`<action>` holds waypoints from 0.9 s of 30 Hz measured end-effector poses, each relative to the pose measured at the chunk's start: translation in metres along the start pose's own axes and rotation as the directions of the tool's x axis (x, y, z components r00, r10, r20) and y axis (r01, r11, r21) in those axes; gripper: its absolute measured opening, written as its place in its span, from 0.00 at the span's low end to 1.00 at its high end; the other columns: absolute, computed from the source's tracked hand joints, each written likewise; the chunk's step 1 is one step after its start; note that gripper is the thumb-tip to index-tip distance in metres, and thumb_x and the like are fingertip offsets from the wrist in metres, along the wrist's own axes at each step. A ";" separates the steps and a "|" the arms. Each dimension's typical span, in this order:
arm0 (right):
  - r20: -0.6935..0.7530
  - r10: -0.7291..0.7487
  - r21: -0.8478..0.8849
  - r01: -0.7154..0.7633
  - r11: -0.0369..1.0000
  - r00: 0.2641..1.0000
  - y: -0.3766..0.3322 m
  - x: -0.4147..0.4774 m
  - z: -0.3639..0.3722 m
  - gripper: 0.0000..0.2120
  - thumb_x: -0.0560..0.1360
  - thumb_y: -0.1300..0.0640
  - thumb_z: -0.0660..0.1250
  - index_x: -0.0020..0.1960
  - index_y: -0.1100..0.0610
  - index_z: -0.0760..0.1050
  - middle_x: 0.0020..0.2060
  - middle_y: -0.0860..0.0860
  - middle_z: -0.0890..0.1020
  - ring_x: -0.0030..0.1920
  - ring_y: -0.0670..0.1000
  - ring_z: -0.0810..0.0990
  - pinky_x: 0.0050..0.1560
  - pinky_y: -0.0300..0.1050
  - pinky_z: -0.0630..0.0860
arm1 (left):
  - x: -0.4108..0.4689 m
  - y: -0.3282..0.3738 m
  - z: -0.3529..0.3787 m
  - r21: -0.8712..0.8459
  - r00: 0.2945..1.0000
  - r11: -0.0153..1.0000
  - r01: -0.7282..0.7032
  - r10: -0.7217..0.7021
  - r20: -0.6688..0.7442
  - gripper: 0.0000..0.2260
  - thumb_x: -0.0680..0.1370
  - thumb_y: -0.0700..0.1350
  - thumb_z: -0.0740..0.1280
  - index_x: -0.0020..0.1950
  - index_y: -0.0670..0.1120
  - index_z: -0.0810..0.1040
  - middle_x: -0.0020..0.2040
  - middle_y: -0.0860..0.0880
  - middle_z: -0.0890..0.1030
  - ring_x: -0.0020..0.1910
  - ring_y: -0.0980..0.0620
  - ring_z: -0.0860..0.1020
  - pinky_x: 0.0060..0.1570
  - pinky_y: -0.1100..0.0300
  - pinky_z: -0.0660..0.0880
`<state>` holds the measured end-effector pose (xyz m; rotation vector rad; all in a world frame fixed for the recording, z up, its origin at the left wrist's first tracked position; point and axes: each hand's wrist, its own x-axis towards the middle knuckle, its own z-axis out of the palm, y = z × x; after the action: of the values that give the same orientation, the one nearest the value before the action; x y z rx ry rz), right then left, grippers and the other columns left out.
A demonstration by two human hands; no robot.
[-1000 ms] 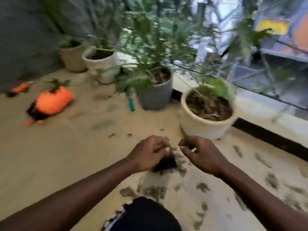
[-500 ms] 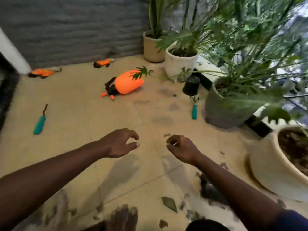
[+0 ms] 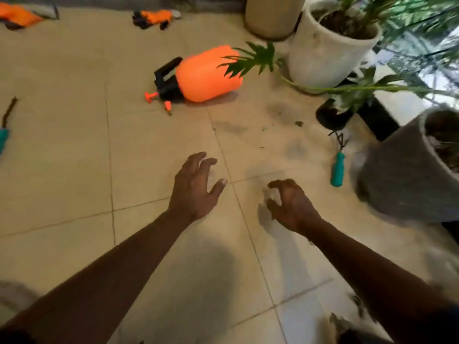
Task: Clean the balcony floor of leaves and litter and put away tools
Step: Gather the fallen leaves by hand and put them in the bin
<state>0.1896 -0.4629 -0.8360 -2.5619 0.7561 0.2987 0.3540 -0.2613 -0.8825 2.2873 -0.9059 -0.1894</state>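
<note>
A: Hands?
B: Left hand (image 3: 196,187) is over the middle of the floor (image 3: 62,170), fingers spread and a bit bent, holding nothing. Right hand (image 3: 290,204) is just beside it, fingers half curled like a claw, thumb and forefinger apart. Nothing seen in it, though it's blurry.

A: Touching the floor?
B: Can't tell for either.

A: Litter?
B: Small leaf bits (image 3: 299,123) lie toward the right edge near a small black pot (image 3: 332,115), with dark smudges around them. More leaf scraps (image 3: 357,301) at the near right corner, blurred.

A: Tools?
B: Orange sprayer (image 3: 208,73) lies on its side, mid-floor toward the far edge, black pump head pointing left. Teal-handled tool (image 3: 337,170) lies flat just beside the grey pot (image 3: 402,175) at the right edge. Second teal-handled tool (image 3: 3,140) is cut off at the left edge. Two orange items along the far edge, one (image 3: 154,18) mid, the other (image 3: 17,13) in the far left corner; can't tell what they are.

A: Other pots?
B: White pot (image 3: 327,50) and beige pot (image 3: 273,16) stand in the far right corner, side by side. A green frond (image 3: 250,60) reaches out over the sprayer's base.
</note>
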 end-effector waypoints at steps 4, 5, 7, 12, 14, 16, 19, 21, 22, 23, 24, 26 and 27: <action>-0.070 0.018 -0.002 -0.019 1.000 0.997 0.023 0.049 -0.005 0.29 0.81 0.47 0.68 0.79 0.52 0.64 0.76 0.55 0.65 0.72 0.57 0.69 0.67 0.50 0.73 | 0.070 -0.026 0.024 0.143 0.996 0.988 0.061 -0.070 0.061 0.37 0.79 0.66 0.62 0.81 0.46 0.63 0.83 0.42 0.58 0.82 0.40 0.55 0.80 0.42 0.57; -0.130 0.041 0.018 -0.039 0.999 0.991 0.033 0.063 -0.005 0.30 0.81 0.46 0.68 0.79 0.52 0.63 0.77 0.54 0.65 0.73 0.56 0.68 0.69 0.51 0.72 | 0.089 -0.034 0.031 0.182 0.992 0.981 0.067 -0.086 0.097 0.39 0.79 0.67 0.62 0.83 0.46 0.59 0.84 0.42 0.54 0.83 0.40 0.51 0.81 0.42 0.53; -0.298 0.102 0.067 -0.085 0.994 0.949 0.054 0.090 -0.004 0.30 0.81 0.44 0.66 0.79 0.52 0.63 0.77 0.54 0.65 0.74 0.56 0.67 0.73 0.54 0.69 | 0.123 -0.048 0.044 0.257 0.989 0.965 0.058 -0.091 0.118 0.42 0.80 0.69 0.61 0.84 0.46 0.54 0.85 0.42 0.49 0.84 0.41 0.47 0.81 0.42 0.49; -0.450 0.146 0.106 -0.110 0.988 0.881 0.098 0.120 0.008 0.30 0.83 0.38 0.57 0.80 0.52 0.60 0.77 0.56 0.65 0.74 0.57 0.65 0.75 0.61 0.66 | 0.184 -0.054 0.066 0.476 0.983 0.879 0.027 -0.111 0.149 0.44 0.79 0.74 0.49 0.85 0.46 0.49 0.86 0.43 0.47 0.84 0.42 0.45 0.81 0.42 0.44; -0.449 0.158 0.110 -0.122 0.987 0.879 0.108 0.120 0.012 0.31 0.83 0.36 0.54 0.80 0.52 0.60 0.77 0.56 0.65 0.75 0.57 0.65 0.76 0.61 0.63 | 0.195 -0.028 0.083 0.476 0.971 0.876 -0.076 -0.043 0.234 0.44 0.80 0.74 0.46 0.85 0.44 0.47 0.86 0.43 0.45 0.84 0.43 0.43 0.81 0.41 0.42; -0.452 0.160 0.082 -0.138 0.987 0.877 0.113 0.124 0.012 0.31 0.83 0.36 0.53 0.80 0.52 0.59 0.77 0.56 0.65 0.75 0.57 0.64 0.77 0.60 0.59 | 0.194 0.008 0.106 0.457 0.935 0.861 -0.223 0.056 0.351 0.45 0.79 0.74 0.42 0.85 0.43 0.44 0.85 0.43 0.41 0.84 0.42 0.41 0.81 0.41 0.41; -0.455 0.177 0.054 -0.172 0.984 0.873 0.114 0.127 0.013 0.31 0.83 0.35 0.50 0.80 0.51 0.58 0.77 0.56 0.64 0.76 0.57 0.63 0.77 0.60 0.56 | 0.172 0.056 0.134 0.366 0.798 0.795 -0.483 0.229 0.557 0.47 0.75 0.75 0.36 0.85 0.45 0.39 0.85 0.45 0.37 0.84 0.46 0.37 0.82 0.43 0.39; -0.453 0.168 0.030 -0.173 0.984 0.875 0.115 0.128 0.014 0.32 0.83 0.35 0.50 0.81 0.51 0.57 0.78 0.56 0.63 0.76 0.58 0.62 0.78 0.61 0.55 | 0.173 0.070 0.141 0.276 0.722 0.764 -0.583 0.331 0.608 0.45 0.76 0.75 0.38 0.85 0.48 0.40 0.85 0.47 0.38 0.84 0.47 0.37 0.82 0.45 0.38; -0.452 0.154 0.018 -0.163 0.986 0.879 0.114 0.128 0.015 0.32 0.83 0.35 0.49 0.81 0.51 0.57 0.78 0.56 0.63 0.77 0.58 0.61 0.78 0.61 0.55 | 0.186 0.072 0.139 0.253 0.730 0.767 -0.590 0.372 0.573 0.45 0.76 0.75 0.40 0.86 0.49 0.42 0.86 0.47 0.40 0.84 0.47 0.39 0.82 0.46 0.39; -0.456 0.150 0.026 -0.155 0.988 0.877 0.115 0.128 0.015 0.33 0.82 0.34 0.48 0.81 0.51 0.56 0.78 0.55 0.63 0.77 0.57 0.61 0.78 0.61 0.55 | 0.208 0.072 0.139 0.252 0.763 0.781 -0.571 0.392 0.513 0.44 0.76 0.74 0.41 0.86 0.49 0.45 0.86 0.46 0.43 0.84 0.46 0.42 0.82 0.45 0.41; -0.458 0.154 0.047 -0.148 0.988 0.875 0.116 0.128 0.014 0.34 0.81 0.34 0.47 0.81 0.51 0.57 0.78 0.55 0.63 0.77 0.57 0.61 0.79 0.61 0.55 | 0.234 0.068 0.137 0.265 0.816 0.812 -0.520 0.381 0.436 0.43 0.77 0.72 0.43 0.86 0.47 0.48 0.86 0.45 0.46 0.85 0.44 0.44 0.82 0.45 0.43; -0.440 0.170 0.097 -0.142 0.985 0.882 0.115 0.128 0.013 0.34 0.81 0.34 0.48 0.81 0.51 0.57 0.78 0.55 0.62 0.78 0.56 0.60 0.80 0.60 0.53 | 0.290 0.054 0.130 0.314 0.901 0.869 -0.382 0.276 0.334 0.43 0.78 0.71 0.47 0.85 0.45 0.50 0.86 0.42 0.48 0.84 0.42 0.46 0.82 0.46 0.46; -0.436 0.177 0.106 -0.145 0.984 0.882 0.115 0.128 0.014 0.34 0.82 0.34 0.48 0.82 0.51 0.57 0.79 0.54 0.62 0.78 0.56 0.59 0.80 0.59 0.52 | 0.312 0.046 0.129 0.348 0.921 0.878 -0.328 0.216 0.323 0.43 0.79 0.71 0.49 0.85 0.44 0.50 0.86 0.41 0.47 0.84 0.41 0.46 0.82 0.47 0.46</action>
<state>0.2303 -0.6016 -0.9313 -2.5290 1.1251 -0.2763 0.5165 -0.5583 -0.9211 2.4989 -1.5253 -0.2172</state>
